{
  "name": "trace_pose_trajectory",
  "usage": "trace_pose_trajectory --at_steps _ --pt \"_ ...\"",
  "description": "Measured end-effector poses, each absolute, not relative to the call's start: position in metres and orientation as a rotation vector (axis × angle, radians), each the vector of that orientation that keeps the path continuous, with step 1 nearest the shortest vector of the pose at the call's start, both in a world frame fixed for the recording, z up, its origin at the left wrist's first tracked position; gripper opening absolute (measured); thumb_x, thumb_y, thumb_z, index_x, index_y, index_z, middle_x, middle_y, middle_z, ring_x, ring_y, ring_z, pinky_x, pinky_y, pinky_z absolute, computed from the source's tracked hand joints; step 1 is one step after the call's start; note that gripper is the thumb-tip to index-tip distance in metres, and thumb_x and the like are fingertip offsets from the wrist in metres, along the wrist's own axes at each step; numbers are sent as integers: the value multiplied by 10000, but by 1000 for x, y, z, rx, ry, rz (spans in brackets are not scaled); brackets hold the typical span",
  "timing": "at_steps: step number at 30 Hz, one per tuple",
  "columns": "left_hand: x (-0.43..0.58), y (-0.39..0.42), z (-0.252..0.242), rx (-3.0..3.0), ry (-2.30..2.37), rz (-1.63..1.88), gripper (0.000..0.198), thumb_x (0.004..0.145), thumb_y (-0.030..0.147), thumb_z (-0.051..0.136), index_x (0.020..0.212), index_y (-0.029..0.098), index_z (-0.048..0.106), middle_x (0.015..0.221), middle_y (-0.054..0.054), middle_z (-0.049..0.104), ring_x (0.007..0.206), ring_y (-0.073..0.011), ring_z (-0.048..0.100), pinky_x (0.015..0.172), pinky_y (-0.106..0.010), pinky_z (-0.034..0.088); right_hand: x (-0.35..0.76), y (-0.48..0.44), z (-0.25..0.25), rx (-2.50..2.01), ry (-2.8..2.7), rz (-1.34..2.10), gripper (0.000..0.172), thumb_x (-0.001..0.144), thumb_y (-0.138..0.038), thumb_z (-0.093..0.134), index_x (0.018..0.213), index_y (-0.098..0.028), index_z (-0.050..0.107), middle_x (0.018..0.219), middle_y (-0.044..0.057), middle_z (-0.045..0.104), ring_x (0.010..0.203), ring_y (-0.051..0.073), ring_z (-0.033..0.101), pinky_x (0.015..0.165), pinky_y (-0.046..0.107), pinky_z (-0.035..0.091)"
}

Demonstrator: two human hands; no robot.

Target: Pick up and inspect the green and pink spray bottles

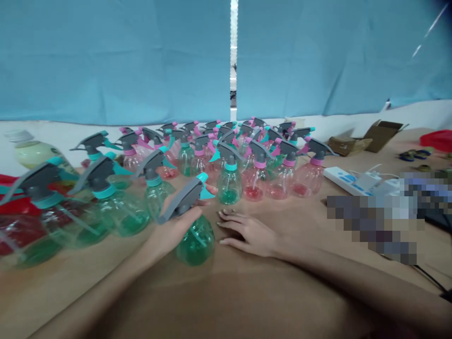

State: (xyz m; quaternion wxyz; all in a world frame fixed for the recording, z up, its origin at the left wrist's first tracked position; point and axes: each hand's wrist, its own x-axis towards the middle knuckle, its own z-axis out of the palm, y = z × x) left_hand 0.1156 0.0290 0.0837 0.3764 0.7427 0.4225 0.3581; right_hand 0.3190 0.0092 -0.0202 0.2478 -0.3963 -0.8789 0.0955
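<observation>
My left hand is wrapped round the neck of a green spray bottle, just under its grey and teal trigger head. The bottle is slightly tilted, and my fingers hide its collar. To the right of it, my right hand rests low over the tabletop with the fingers stretched out and apart, holding nothing. Just beyond my hands stands another green spray bottle. Beside that one are several pink spray bottles with pink collars. More green bottles line the left side.
Many more spray bottles crowd the back, before a blue curtain. A white power strip with plugs lies at right. Behind it are an open cardboard box and a red item. A capped bottle leans at far left.
</observation>
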Motion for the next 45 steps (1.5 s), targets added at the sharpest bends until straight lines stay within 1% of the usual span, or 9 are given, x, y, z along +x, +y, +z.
trace_pose_trajectory --at_steps 5,12,18,22,27,32,35,41,45 --pt "117 29 81 1875 1053 992 313 721 260 531 1019 221 619 960 -38 706 941 -217 651 889 -357 483 311 18 -20 -1065 -2435 227 527 904 -477 416 1299 -133 475 1385 129 438 1306 227 365 1088 422 300" --pt "121 25 88 1910 1055 929 245 717 240 481 883 231 661 699 6 703 847 -201 666 900 -341 476 309 20 -23 -1084 -2447 242 565 908 -489 395 1328 -114 442 1380 131 445 1311 224 357 1097 411 292" --pt "119 26 86 1929 1087 914 233 722 258 488 878 229 659 688 -1 694 803 -203 663 848 -350 497 310 20 -21 -1055 -2437 268 542 908 -480 406 1340 -152 430 1402 102 417 1315 228 349 1096 439 291" --pt "116 25 84 1968 1141 924 237 719 263 482 873 226 658 736 -3 690 752 -197 643 749 -332 512 311 20 -20 -1057 -2453 282 544 911 -466 409 1340 -134 427 1416 108 394 1327 221 326 1106 422 274" --pt "116 27 83 1975 1120 984 146 724 266 507 755 249 649 728 18 676 759 -181 620 754 -305 489 311 21 -20 -1050 -2451 295 534 910 -458 415 1347 -150 418 1420 98 391 1327 217 327 1106 424 276" --pt "118 28 86 2028 1073 1012 145 683 193 487 719 236 622 672 32 627 646 -155 569 647 -269 460 311 20 -20 -1076 -2451 265 536 911 -475 401 1334 -148 436 1408 102 410 1326 220 330 1106 427 275" --pt "118 26 88 2016 1067 1011 124 682 186 492 695 226 608 662 29 605 659 -156 555 651 -261 447 311 20 -21 -1081 -2459 264 540 913 -470 399 1330 -128 442 1402 112 417 1327 221 327 1110 415 269" --pt "117 26 87 2018 1051 993 121 688 209 480 682 236 598 670 32 595 632 -155 538 626 -262 432 311 20 -22 -1069 -2447 267 541 913 -460 408 1342 -131 426 1407 107 412 1327 220 327 1111 419 269" --pt "115 27 83 2007 1155 959 157 697 281 483 766 248 620 604 31 577 581 -168 534 548 -271 421 311 20 -22 -1060 -2437 274 538 909 -459 416 1355 -158 408 1409 99 408 1325 225 330 1101 443 282"
